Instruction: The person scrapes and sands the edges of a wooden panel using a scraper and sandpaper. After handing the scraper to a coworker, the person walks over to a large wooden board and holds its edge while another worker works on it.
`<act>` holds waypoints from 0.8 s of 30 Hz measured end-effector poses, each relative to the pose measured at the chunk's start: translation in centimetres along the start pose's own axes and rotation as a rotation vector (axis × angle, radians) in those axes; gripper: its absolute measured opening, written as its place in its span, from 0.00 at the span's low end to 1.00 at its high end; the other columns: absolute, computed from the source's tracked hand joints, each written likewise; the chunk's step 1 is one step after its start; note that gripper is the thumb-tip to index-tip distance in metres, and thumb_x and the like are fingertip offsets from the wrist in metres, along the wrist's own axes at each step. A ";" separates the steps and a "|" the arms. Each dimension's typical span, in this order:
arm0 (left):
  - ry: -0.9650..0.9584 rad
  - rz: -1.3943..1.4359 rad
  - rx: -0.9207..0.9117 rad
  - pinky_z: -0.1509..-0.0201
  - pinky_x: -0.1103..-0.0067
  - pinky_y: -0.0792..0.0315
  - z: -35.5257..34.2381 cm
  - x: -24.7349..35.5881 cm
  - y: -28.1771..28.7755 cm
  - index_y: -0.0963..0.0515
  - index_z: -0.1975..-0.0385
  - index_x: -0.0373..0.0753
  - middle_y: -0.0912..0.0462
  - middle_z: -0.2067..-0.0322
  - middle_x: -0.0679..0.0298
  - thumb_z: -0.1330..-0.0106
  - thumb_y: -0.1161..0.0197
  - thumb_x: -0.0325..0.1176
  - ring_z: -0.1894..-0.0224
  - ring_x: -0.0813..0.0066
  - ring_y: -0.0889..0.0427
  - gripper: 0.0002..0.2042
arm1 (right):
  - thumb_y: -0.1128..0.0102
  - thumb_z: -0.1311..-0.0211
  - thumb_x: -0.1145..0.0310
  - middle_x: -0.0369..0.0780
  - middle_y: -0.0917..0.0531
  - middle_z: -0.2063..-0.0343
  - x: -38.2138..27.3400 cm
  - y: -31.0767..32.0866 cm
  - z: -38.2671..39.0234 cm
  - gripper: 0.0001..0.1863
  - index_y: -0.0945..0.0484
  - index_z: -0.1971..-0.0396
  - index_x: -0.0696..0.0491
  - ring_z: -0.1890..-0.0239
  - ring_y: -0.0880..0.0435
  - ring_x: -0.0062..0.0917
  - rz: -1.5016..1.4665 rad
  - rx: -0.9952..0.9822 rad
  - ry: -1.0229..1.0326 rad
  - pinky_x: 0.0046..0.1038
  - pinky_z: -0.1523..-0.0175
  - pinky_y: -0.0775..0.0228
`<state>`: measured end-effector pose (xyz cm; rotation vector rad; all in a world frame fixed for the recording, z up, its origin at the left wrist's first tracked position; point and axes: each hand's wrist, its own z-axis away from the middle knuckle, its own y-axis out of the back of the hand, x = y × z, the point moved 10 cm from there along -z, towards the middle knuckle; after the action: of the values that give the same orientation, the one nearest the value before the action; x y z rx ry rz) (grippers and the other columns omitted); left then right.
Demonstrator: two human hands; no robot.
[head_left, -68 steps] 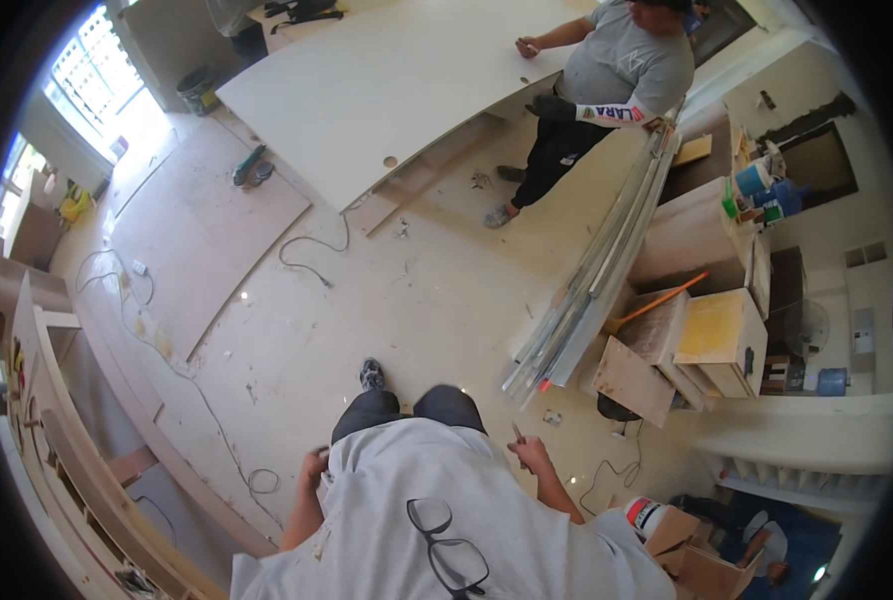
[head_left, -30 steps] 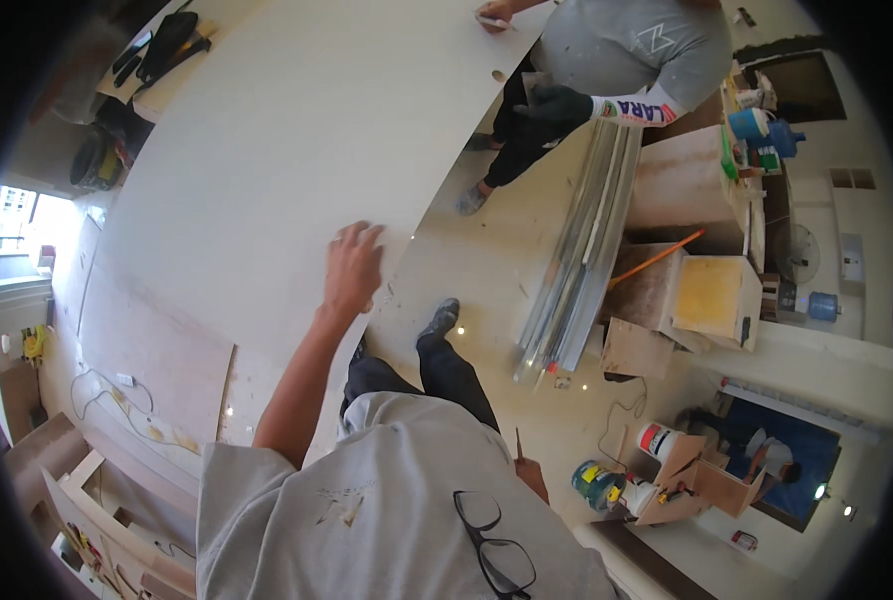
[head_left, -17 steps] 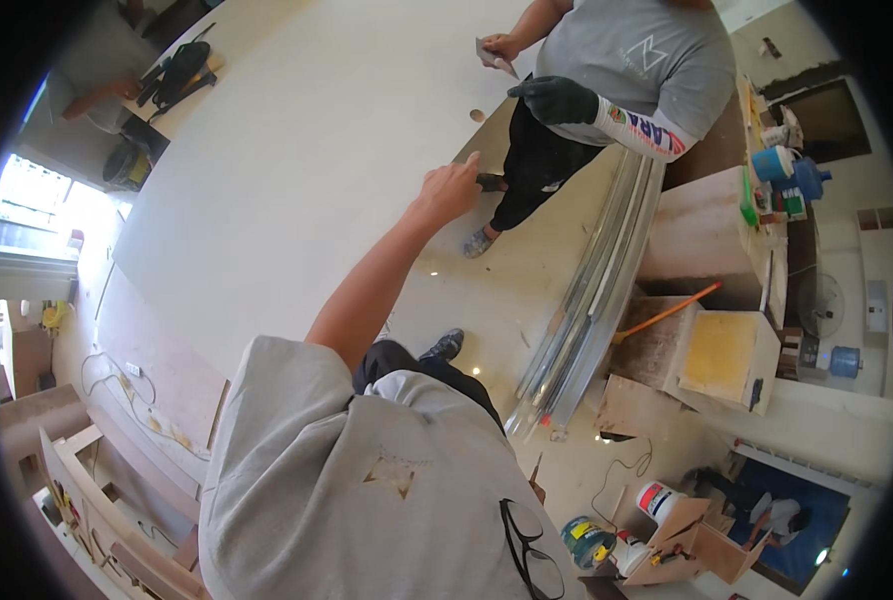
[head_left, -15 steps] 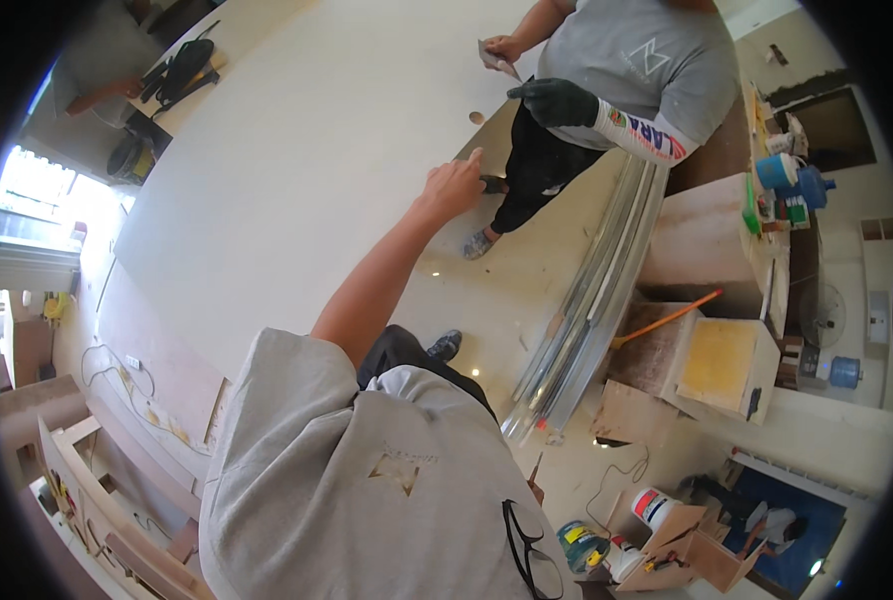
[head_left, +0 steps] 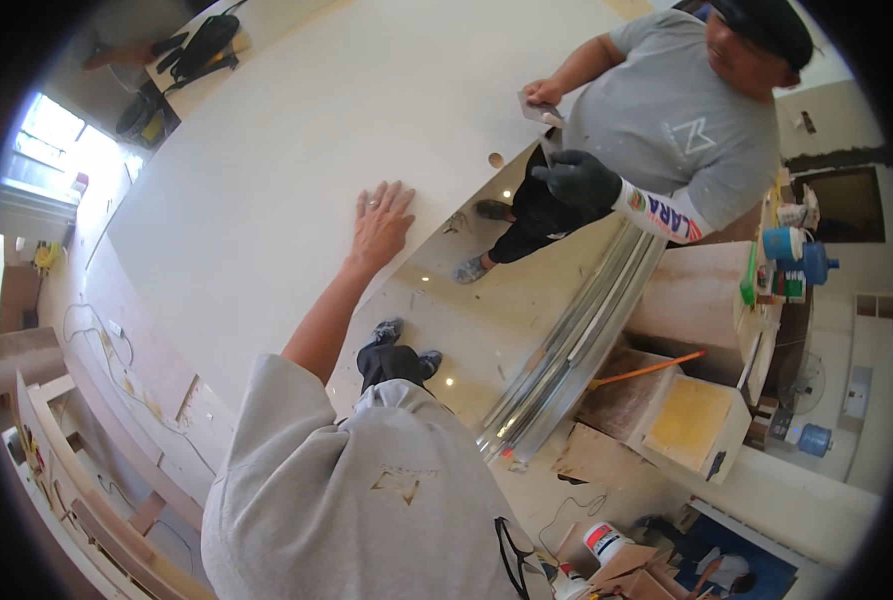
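— Dusty floor fills the middle of the frame, with cables on it at the left. What else lies about?

— Long metal rails run from centre right down toward the middle, beside a wooden box with an orange stick on it.

— And the big white thing?

— That is the panel, taking up the upper left and centre. My left hand lies flat on it near its lower edge, fingers spread, clamped on nothing.

— Your right hand?

— Out of the frame; I cannot tell how it stands.

— Who is at the upper right?

— Another person in a grey shirt, at the panel's far edge. One black-gloved hand hangs by the edge, the bare one holds a small flat piece over it. A round hole sits in the panel just below.
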<state>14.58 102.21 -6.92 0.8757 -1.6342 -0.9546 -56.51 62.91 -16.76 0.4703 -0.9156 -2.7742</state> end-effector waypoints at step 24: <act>0.227 -0.068 -0.009 0.17 0.56 0.69 0.4 -8.5 4.7 0.43 0.22 0.55 0.50 0.20 0.66 0.20 0.52 0.48 0.18 0.62 0.59 0.28 | 0.28 0.40 0.61 0.33 0.27 0.85 -18.5 6.8 4.5 0.15 0.19 0.65 0.57 0.86 0.28 0.18 -0.102 -0.034 -0.259 0.24 0.80 0.32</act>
<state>15.69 111.82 -6.12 1.0009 -1.4135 -0.8739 -40.35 64.97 -4.81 0.1569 -0.9172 -2.9889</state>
